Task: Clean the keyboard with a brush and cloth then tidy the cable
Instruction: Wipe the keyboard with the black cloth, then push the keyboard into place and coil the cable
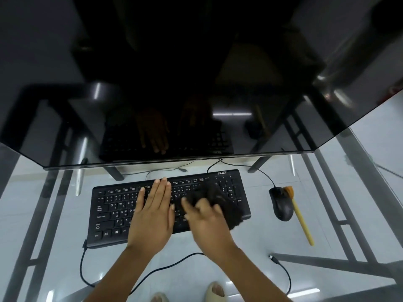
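A black keyboard (109, 214) lies on a glass desk (250, 240), below a dark monitor. My left hand (152, 212) rests flat on the middle keys, fingers together. My right hand (207, 219) grips a dark cloth (218, 197) pressed onto the right part of the keyboard; the cloth looks blurred. The keyboard's black cable (82, 269) leaves the near left corner, loops across the desk under my arms and ends in a loose plug (273, 258) at the right. A brush (299, 216) with a yellow handle lies to the right, its bristles by the mouse.
A black mouse (281, 207) sits right of the keyboard with its wire running back under the monitor (196, 83). Another thin cable (165, 170) lies behind the keyboard. The desk's metal frame and my feet in sandals (214, 290) show through the glass.
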`<action>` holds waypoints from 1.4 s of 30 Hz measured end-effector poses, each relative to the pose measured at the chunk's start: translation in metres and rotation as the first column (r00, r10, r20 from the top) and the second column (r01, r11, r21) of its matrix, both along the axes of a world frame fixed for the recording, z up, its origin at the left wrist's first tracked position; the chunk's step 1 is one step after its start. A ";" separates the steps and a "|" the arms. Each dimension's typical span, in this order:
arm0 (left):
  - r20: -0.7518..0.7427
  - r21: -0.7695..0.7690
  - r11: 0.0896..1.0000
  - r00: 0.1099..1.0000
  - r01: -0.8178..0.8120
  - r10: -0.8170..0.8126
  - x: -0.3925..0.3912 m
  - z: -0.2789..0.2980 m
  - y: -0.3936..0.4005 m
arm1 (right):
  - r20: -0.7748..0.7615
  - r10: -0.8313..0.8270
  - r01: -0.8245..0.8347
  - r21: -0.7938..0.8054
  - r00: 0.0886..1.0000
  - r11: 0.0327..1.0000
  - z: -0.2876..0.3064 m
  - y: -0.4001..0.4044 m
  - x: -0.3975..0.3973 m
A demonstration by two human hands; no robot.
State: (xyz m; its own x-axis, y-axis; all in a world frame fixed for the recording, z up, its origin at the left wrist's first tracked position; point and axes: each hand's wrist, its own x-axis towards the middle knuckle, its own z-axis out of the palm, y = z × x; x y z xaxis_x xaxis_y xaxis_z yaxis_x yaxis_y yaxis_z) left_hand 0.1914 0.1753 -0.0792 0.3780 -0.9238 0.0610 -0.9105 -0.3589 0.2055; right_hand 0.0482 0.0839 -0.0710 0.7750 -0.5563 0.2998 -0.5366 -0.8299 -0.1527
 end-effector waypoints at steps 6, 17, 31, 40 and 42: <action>0.000 0.014 1.000 1.000 0.012 -0.012 0.004 0.000 0.002 | 0.093 -0.407 0.399 0.095 0.909 0.912 0.013 -0.072 -0.005; -0.034 -0.004 1.000 0.999 0.013 -0.013 0.005 0.001 0.002 | 0.051 -0.191 0.187 0.072 0.980 0.980 0.007 -0.035 0.004; -0.140 0.086 0.990 0.983 -0.108 0.120 -0.025 0.015 -0.013 | -0.073 -0.356 0.363 0.255 0.932 0.896 0.024 -0.045 -0.021; -0.908 -0.115 0.918 0.414 -0.380 0.058 -0.108 0.084 -0.063 | 0.186 -0.479 0.178 0.767 0.858 0.616 0.101 -0.054 -0.093; -0.973 -0.031 0.944 0.226 -0.330 0.047 -0.135 0.101 -0.089 | 0.192 -0.567 0.212 0.794 0.801 0.569 0.120 -0.077 -0.132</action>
State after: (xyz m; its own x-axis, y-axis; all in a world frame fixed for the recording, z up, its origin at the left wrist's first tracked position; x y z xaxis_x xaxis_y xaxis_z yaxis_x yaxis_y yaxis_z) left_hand 0.0568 0.0866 0.0214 0.4460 -0.8339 -0.3252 0.1014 -0.3139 0.9440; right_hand -0.0833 0.0071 0.0492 0.3351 -0.9345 -0.1198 -0.5204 -0.0776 -0.8504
